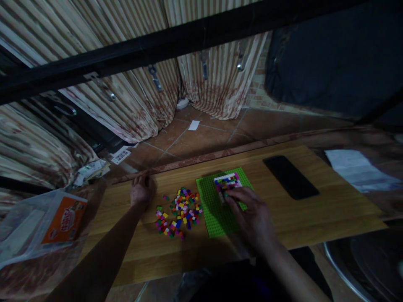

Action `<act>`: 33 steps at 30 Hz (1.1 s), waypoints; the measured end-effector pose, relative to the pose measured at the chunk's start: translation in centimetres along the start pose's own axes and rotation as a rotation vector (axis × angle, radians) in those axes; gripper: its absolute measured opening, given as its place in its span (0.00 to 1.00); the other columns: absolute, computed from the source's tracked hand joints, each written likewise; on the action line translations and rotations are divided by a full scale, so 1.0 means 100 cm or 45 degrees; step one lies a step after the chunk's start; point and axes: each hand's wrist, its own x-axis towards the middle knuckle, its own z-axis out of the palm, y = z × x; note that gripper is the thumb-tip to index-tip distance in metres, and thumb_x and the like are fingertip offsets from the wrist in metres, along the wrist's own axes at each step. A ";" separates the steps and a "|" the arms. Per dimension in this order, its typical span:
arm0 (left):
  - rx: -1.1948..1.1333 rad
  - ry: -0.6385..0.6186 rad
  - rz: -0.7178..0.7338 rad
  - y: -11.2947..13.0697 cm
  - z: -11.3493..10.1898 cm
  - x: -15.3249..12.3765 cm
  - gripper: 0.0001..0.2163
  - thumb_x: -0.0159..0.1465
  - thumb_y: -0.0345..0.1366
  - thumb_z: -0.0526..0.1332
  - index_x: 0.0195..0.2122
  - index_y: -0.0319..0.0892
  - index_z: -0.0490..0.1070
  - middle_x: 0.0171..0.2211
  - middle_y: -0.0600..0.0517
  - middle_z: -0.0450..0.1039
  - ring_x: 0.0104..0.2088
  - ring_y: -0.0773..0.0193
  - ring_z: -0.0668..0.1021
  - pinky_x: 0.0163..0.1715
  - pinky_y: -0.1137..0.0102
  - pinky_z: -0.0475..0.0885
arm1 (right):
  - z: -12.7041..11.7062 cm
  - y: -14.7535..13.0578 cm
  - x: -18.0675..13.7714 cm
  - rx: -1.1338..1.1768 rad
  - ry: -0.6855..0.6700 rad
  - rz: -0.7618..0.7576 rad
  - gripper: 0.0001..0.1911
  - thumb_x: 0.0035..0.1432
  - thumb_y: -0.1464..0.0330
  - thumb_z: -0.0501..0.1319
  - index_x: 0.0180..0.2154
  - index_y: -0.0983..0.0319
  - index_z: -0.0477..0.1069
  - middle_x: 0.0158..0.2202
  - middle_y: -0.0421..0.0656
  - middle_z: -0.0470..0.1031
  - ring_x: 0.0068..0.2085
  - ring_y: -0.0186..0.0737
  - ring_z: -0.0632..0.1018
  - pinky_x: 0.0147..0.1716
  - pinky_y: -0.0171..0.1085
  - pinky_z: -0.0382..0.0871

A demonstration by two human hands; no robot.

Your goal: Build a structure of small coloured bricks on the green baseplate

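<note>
My right hand (252,214) is over a green studded baseplate (217,222), thumb and forefinger pinched on a small toy brick (226,195) that looks green. The fingertips are at the lower part of a built patch of bricks (227,180) with white, pink, blue and other colours; the hand covers some of it. My left hand (141,189) rests near the tabletop's far edge, fingers curled in, and nothing shows in it. Between the hands lies a loose spread of small multicoloured bricks (182,205), just left of the baseplate.
A black phone (291,176) lies on the wooden table (151,256), right of the baseplate. A clear plastic box (28,226) with an orange label stands at the left. White paper (359,170) lies beyond the right end. A dark metal bar (132,50) with hooks crosses above.
</note>
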 end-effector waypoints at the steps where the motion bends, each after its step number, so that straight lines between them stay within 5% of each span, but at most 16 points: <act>1: -0.002 0.007 0.010 0.000 0.000 0.000 0.20 0.64 0.41 0.51 0.54 0.40 0.67 0.53 0.42 0.69 0.57 0.50 0.66 0.59 0.57 0.61 | -0.004 0.006 0.005 -0.022 0.046 0.016 0.08 0.62 0.67 0.59 0.39 0.56 0.77 0.40 0.44 0.77 0.42 0.43 0.77 0.43 0.43 0.72; 16: 0.066 -0.017 0.004 -0.002 0.000 0.002 0.21 0.63 0.43 0.49 0.53 0.37 0.68 0.51 0.40 0.69 0.56 0.48 0.67 0.57 0.56 0.63 | 0.011 0.042 0.046 -0.441 0.008 -0.149 0.09 0.61 0.67 0.60 0.38 0.55 0.80 0.46 0.47 0.73 0.46 0.49 0.71 0.47 0.49 0.67; 26: 0.051 0.003 0.051 -0.003 0.001 0.003 0.20 0.63 0.41 0.50 0.52 0.37 0.68 0.52 0.40 0.70 0.56 0.49 0.67 0.59 0.56 0.62 | 0.015 0.048 0.051 -0.245 -0.015 -0.083 0.09 0.57 0.71 0.62 0.36 0.55 0.80 0.48 0.47 0.71 0.49 0.49 0.70 0.50 0.49 0.67; 33: 0.054 0.000 0.053 -0.004 0.001 0.003 0.19 0.63 0.41 0.50 0.51 0.38 0.69 0.51 0.41 0.70 0.56 0.50 0.68 0.59 0.56 0.61 | 0.021 0.059 0.056 0.065 -0.034 0.134 0.06 0.52 0.69 0.65 0.33 0.54 0.80 0.46 0.44 0.71 0.50 0.45 0.72 0.52 0.47 0.65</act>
